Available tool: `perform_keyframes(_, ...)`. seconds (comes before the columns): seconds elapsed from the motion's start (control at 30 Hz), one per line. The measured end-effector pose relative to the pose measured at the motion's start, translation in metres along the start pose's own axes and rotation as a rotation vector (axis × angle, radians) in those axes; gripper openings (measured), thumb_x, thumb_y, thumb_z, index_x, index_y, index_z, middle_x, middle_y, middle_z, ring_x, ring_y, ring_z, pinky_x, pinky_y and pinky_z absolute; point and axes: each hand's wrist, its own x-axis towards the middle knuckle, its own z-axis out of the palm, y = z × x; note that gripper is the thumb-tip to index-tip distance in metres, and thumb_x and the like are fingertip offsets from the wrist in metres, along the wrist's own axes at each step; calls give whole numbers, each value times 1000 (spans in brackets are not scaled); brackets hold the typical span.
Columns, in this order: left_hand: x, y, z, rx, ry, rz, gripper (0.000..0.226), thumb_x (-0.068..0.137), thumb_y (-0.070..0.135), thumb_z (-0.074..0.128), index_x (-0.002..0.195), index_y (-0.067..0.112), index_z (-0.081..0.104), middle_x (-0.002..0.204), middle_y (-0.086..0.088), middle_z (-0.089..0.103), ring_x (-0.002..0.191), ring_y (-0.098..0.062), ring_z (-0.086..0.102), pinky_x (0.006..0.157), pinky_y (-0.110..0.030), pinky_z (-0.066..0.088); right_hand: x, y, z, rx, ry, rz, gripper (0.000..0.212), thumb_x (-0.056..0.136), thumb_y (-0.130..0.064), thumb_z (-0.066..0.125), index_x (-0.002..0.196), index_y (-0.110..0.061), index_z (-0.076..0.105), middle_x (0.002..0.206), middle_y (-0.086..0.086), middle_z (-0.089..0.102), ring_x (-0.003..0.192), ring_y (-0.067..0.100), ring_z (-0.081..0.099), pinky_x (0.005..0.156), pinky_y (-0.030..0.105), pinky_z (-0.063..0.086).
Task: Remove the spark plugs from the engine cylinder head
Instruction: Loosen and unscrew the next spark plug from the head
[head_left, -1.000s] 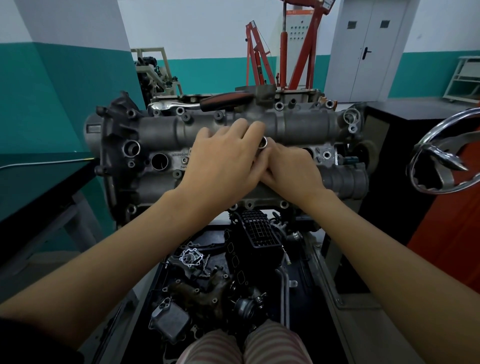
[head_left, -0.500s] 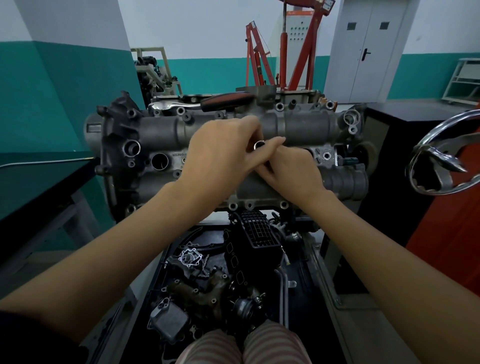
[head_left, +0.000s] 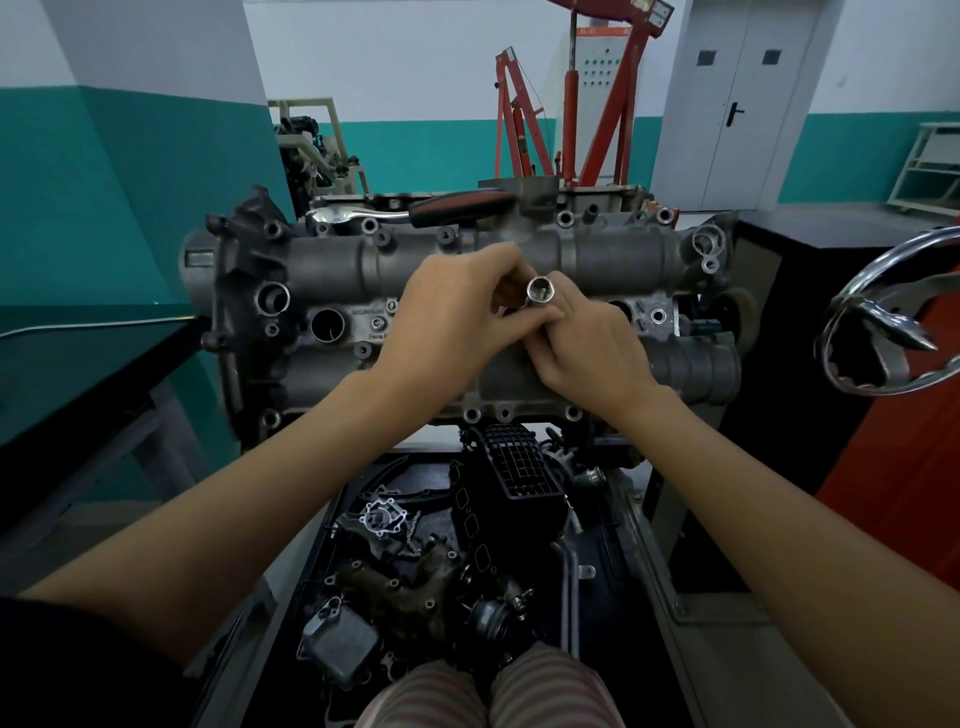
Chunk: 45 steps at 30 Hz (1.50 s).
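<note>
1. The engine cylinder head (head_left: 597, 265) sits across the middle of the view, its grey cast cover facing the camera, with round plug wells along its centre line; one open well (head_left: 327, 326) shows at the left.
2. A bright metal socket (head_left: 540, 292) stands over the middle of the head, its hollow open end turned toward the camera.
3. The left hand (head_left: 447, 322) curls its fingers and thumb around the socket from the left side.
4. The right hand (head_left: 597, 353) meets it from the right, its fingers bent and pinching the socket's lower part just below the left fingertips; the two hands touch each other there.
5. No spark plug itself can be made out; the hands hide the socket's lower end and the well under it.
6. A ratchet wrench (head_left: 415, 210) with a chrome head and a dark red-trimmed grip lies along the far top edge of the head, apart from both hands.
7. Below the head, a dark tray (head_left: 613, 545) holds loose engine parts, among them a black ribbed intake manifold (head_left: 519, 467).
8. A chrome handwheel (head_left: 893, 332) shows at the right edge, and a red engine hoist (head_left: 597, 104) stands by the far wall.
</note>
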Motion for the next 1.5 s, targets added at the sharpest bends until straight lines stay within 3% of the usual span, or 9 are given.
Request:
perform_keyframes(0.13, -9, -12, 2, 145, -40, 44, 27, 82, 37, 69, 86, 14, 54, 79, 11, 55, 75, -13, 54, 66, -31, 44, 1, 2, 0, 111, 95, 62, 27, 82, -22, 64, 87, 3, 55, 82, 14, 55, 52, 19, 45, 46, 27, 34)
perform_keyframes(0.3, -38, -54, -13, 451, -42, -21, 48, 91, 37, 52, 121, 1, 53, 122, -16, 55, 111, -31, 52, 94, -39, 38, 0, 1, 3, 80, 132, 14, 29, 88, -23, 61, 79, 4, 57, 75, 15, 58, 58, 29, 54, 53, 36, 44)
perform_keyframes(0.5, -63, -85, -18, 462, -196, -40, 57, 91, 42, 35, 131, 4, 49, 151, -18, 25, 124, -35, 44, 100, -46, 36, -2, 5, 5, 77, 43, -40, 27, 92, -13, 48, 101, 9, 60, 90, 18, 64, 69, 36, 60, 60, 46, 50)
perform_keyframes(0.63, -70, -89, -5, 363, 8, -22, 38, 90, 21, 37, 114, 2, 61, 127, -16, 53, 109, -30, 54, 89, -39, 42, -3, 3, 4, 180, 87, 34, 26, 87, -17, 60, 106, 1, 59, 88, 7, 64, 69, 25, 62, 62, 39, 52)
perform_keyframes(0.77, -71, -85, 4, 327, 140, -105, 37, 79, 12, 35, 99, 4, 66, 97, -10, 59, 85, -27, 56, 75, -30, 32, -2, 2, 3, 192, 168, 87, 27, 81, -27, 70, 77, -6, 54, 70, -11, 45, 57, 2, 40, 55, 3, 35)
perform_keyframes(1.1, -31, -50, 9, 359, -202, 221, 25, 86, 26, 48, 91, 9, 66, 78, -4, 59, 73, -25, 54, 65, -35, 43, -1, 2, 3, 42, 76, -51, 31, 91, -14, 40, 96, 9, 60, 82, 19, 61, 69, 35, 61, 54, 44, 51)
perform_keyframes(1.23, -17, -58, 12, 134, -210, 53, 26, 86, 23, 64, 110, 13, 62, 90, 1, 57, 86, -17, 53, 77, -36, 46, -3, 0, 1, 24, 71, -77, 29, 88, -16, 46, 99, 6, 63, 79, 14, 66, 61, 31, 64, 46, 36, 50)
perform_keyframes(1.37, -22, -60, 16, 122, -212, 116, 29, 86, 12, 64, 115, 7, 63, 97, -10, 58, 91, -24, 56, 82, -34, 46, -1, 0, 0, 163, 100, 108, 33, 82, -35, 67, 96, -6, 60, 64, -13, 50, 55, 13, 56, 50, 25, 45)
perform_keyframes(1.5, -22, -65, 14, -25, -179, 53, 42, 84, 5, 66, 124, 16, 59, 96, -2, 54, 84, -11, 54, 82, -10, 38, 0, 2, 2, 186, 94, 177, 28, 84, -32, 67, 79, -6, 56, 57, -6, 50, 55, 17, 54, 53, 35, 46)
